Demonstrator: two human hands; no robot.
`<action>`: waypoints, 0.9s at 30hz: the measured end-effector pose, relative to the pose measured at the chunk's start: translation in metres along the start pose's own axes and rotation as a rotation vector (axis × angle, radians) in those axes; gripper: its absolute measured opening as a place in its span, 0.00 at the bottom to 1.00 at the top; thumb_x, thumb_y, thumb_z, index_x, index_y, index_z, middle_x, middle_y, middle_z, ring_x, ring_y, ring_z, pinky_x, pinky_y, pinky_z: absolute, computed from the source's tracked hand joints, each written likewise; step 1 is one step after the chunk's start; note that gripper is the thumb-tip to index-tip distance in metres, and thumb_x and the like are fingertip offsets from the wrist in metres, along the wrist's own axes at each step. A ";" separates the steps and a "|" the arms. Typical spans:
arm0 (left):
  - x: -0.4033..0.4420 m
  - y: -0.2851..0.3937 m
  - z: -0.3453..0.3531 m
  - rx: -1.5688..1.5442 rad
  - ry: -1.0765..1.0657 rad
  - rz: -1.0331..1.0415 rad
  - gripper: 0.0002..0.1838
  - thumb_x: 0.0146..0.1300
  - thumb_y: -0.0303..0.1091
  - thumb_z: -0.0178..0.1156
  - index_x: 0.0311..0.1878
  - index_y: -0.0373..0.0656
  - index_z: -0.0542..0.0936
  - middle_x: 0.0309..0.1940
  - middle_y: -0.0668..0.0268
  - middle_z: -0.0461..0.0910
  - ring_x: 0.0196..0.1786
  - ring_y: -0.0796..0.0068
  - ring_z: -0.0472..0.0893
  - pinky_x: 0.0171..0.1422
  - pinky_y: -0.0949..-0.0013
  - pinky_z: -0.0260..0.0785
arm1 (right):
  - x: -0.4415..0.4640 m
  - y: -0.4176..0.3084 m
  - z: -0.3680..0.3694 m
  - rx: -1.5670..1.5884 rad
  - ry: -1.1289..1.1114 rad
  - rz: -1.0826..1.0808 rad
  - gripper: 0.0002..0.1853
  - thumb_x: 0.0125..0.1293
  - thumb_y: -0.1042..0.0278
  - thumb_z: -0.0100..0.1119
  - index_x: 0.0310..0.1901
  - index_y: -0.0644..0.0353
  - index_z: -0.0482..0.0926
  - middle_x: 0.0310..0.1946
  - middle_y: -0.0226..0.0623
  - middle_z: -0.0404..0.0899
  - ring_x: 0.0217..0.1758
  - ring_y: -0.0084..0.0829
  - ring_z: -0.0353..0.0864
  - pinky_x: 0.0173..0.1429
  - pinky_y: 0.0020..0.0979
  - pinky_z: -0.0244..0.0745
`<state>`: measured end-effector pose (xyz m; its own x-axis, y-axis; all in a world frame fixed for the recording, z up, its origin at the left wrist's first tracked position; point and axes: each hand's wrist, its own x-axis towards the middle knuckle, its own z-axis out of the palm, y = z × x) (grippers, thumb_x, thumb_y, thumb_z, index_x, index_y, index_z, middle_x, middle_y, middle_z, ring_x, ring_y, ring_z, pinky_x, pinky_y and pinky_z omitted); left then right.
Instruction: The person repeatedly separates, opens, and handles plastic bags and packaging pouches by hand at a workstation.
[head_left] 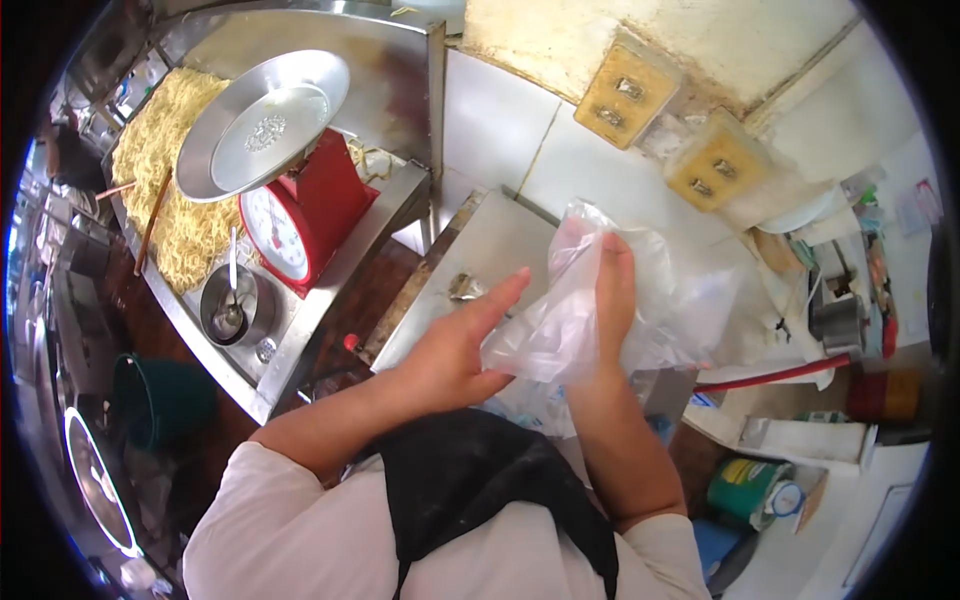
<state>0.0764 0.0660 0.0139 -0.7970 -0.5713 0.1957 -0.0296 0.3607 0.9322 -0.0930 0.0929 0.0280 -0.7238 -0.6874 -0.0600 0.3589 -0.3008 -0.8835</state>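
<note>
A clear plastic bag [555,335] hangs crumpled in front of my chest, between my two hands. My right hand [614,305] grips it, with part of the fingers behind the film. My left hand [462,345] is open on the bag's left side, fingers stretched out and thumb apart, close to the film's lower left corner. More clear plastic [690,300] spreads to the right of my right hand. Whether anything is inside the bag, I cannot tell.
On the left, a red dial scale [325,205] with a metal pan [215,150] stands beside heaped yellow noodles [190,225]. A metal pot [258,300] holds a ladle [232,275]. Below is a dark green bucket [150,400]. A steel surface [500,240] lies before the tiled wall.
</note>
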 end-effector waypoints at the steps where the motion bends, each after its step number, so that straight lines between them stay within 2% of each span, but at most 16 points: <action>1: 0.001 -0.001 0.003 -0.007 -0.002 0.022 0.42 0.58 0.21 0.59 0.77 0.37 0.57 0.73 0.53 0.65 0.72 0.63 0.69 0.76 0.65 0.58 | -0.004 -0.005 0.003 -0.006 0.018 0.020 0.13 0.79 0.59 0.48 0.49 0.61 0.74 0.40 0.25 0.74 0.43 0.14 0.69 0.50 0.20 0.68; 2: 0.001 -0.003 0.006 -0.014 -0.002 0.041 0.40 0.61 0.23 0.59 0.77 0.37 0.57 0.73 0.53 0.65 0.72 0.64 0.70 0.75 0.66 0.59 | -0.004 -0.004 0.001 -0.068 0.000 -0.002 0.14 0.78 0.59 0.50 0.51 0.62 0.74 0.44 0.29 0.74 0.47 0.18 0.70 0.54 0.23 0.68; 4: 0.000 -0.013 0.012 -0.572 -0.012 -0.300 0.36 0.67 0.30 0.58 0.76 0.39 0.58 0.73 0.55 0.64 0.72 0.64 0.68 0.75 0.66 0.59 | -0.005 0.001 -0.003 -0.189 -0.038 -0.045 0.17 0.77 0.58 0.52 0.56 0.63 0.73 0.53 0.39 0.76 0.56 0.27 0.74 0.61 0.30 0.68; 5: 0.000 -0.017 0.014 -0.849 -0.014 -0.471 0.34 0.70 0.34 0.57 0.76 0.39 0.59 0.74 0.56 0.64 0.73 0.65 0.68 0.74 0.67 0.59 | -0.008 0.000 -0.002 -0.376 -0.098 -0.288 0.21 0.76 0.56 0.53 0.60 0.64 0.72 0.58 0.44 0.72 0.61 0.34 0.70 0.65 0.35 0.65; 6: -0.001 -0.017 0.014 -0.925 0.005 -0.453 0.33 0.75 0.49 0.51 0.76 0.41 0.61 0.73 0.58 0.64 0.74 0.64 0.66 0.77 0.64 0.55 | -0.013 -0.002 -0.001 -0.559 -0.158 -0.533 0.25 0.75 0.55 0.53 0.63 0.65 0.70 0.64 0.50 0.68 0.67 0.42 0.67 0.69 0.40 0.61; 8: 0.003 -0.004 0.006 -1.114 -0.078 -0.404 0.35 0.75 0.54 0.48 0.77 0.41 0.58 0.75 0.57 0.61 0.76 0.64 0.62 0.80 0.62 0.50 | -0.031 -0.011 0.005 -0.910 -0.332 -0.811 0.31 0.73 0.51 0.53 0.69 0.65 0.65 0.71 0.59 0.60 0.75 0.54 0.59 0.75 0.49 0.54; 9: 0.004 0.009 0.001 -1.208 -0.122 -0.380 0.36 0.75 0.56 0.46 0.77 0.41 0.57 0.76 0.57 0.60 0.77 0.64 0.60 0.81 0.61 0.48 | -0.047 -0.020 0.010 -1.080 -0.447 -0.836 0.34 0.72 0.48 0.52 0.71 0.65 0.63 0.73 0.62 0.55 0.77 0.59 0.53 0.76 0.52 0.49; 10: 0.003 0.030 0.002 -1.288 -0.025 -0.319 0.49 0.70 0.72 0.38 0.79 0.41 0.51 0.79 0.58 0.53 0.80 0.64 0.54 0.83 0.58 0.41 | -0.054 -0.024 0.013 -1.251 -0.561 -0.856 0.37 0.72 0.46 0.52 0.73 0.66 0.61 0.76 0.64 0.50 0.79 0.63 0.48 0.78 0.55 0.45; 13: 0.013 0.012 0.000 -1.446 -0.257 -0.112 0.63 0.56 0.87 0.32 0.80 0.41 0.45 0.81 0.59 0.47 0.82 0.64 0.49 0.84 0.59 0.37 | -0.024 0.003 -0.002 -1.182 -0.493 -0.784 0.39 0.72 0.41 0.48 0.72 0.65 0.62 0.75 0.64 0.53 0.77 0.64 0.51 0.77 0.57 0.44; 14: 0.022 0.027 0.000 -1.424 -0.185 -0.156 0.73 0.42 0.95 0.25 0.80 0.40 0.44 0.81 0.59 0.46 0.82 0.63 0.49 0.83 0.58 0.39 | -0.015 0.013 -0.011 -1.098 -0.478 -0.770 0.38 0.71 0.41 0.48 0.72 0.63 0.63 0.75 0.63 0.53 0.77 0.64 0.51 0.77 0.59 0.43; 17: 0.015 0.017 -0.008 -1.430 -0.203 -0.248 0.73 0.42 0.95 0.24 0.80 0.40 0.46 0.80 0.58 0.49 0.81 0.63 0.51 0.82 0.58 0.43 | -0.047 -0.005 0.005 -1.197 -0.596 -0.816 0.37 0.71 0.44 0.49 0.72 0.62 0.63 0.74 0.62 0.54 0.77 0.65 0.52 0.76 0.58 0.47; 21: 0.020 0.019 -0.007 -1.425 -0.187 -0.244 0.72 0.44 0.94 0.24 0.80 0.40 0.48 0.79 0.58 0.53 0.79 0.63 0.55 0.81 0.59 0.46 | -0.017 0.013 -0.007 -1.030 -0.429 -0.703 0.36 0.70 0.45 0.52 0.72 0.60 0.64 0.74 0.61 0.56 0.77 0.64 0.53 0.77 0.56 0.46; 22: 0.018 0.018 -0.006 -1.453 -0.188 -0.252 0.71 0.45 0.94 0.24 0.80 0.40 0.48 0.78 0.58 0.54 0.79 0.63 0.56 0.81 0.59 0.46 | -0.024 0.014 -0.004 -0.934 -0.442 -0.709 0.34 0.71 0.48 0.53 0.71 0.61 0.65 0.74 0.60 0.56 0.76 0.63 0.54 0.77 0.56 0.47; 25: 0.018 0.019 -0.001 -1.428 -0.185 -0.236 0.69 0.47 0.92 0.23 0.80 0.40 0.48 0.78 0.58 0.53 0.79 0.64 0.56 0.81 0.59 0.46 | -0.046 -0.004 0.007 -1.160 -0.575 -0.802 0.31 0.71 0.54 0.53 0.71 0.63 0.65 0.73 0.61 0.57 0.76 0.64 0.55 0.76 0.55 0.50; 27: 0.023 0.023 0.003 -1.375 -0.186 -0.206 0.68 0.49 0.91 0.23 0.80 0.40 0.47 0.79 0.58 0.52 0.80 0.64 0.55 0.81 0.58 0.46 | -0.024 0.015 -0.006 -1.003 -0.516 -0.732 0.32 0.69 0.56 0.54 0.71 0.61 0.65 0.73 0.61 0.57 0.76 0.63 0.54 0.77 0.57 0.48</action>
<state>0.0557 0.0628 0.0388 -0.9211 -0.3813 0.0793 0.3663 -0.7792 0.5085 -0.0745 0.1089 0.0136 -0.1795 -0.8135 0.5532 -0.7564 -0.2454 -0.6064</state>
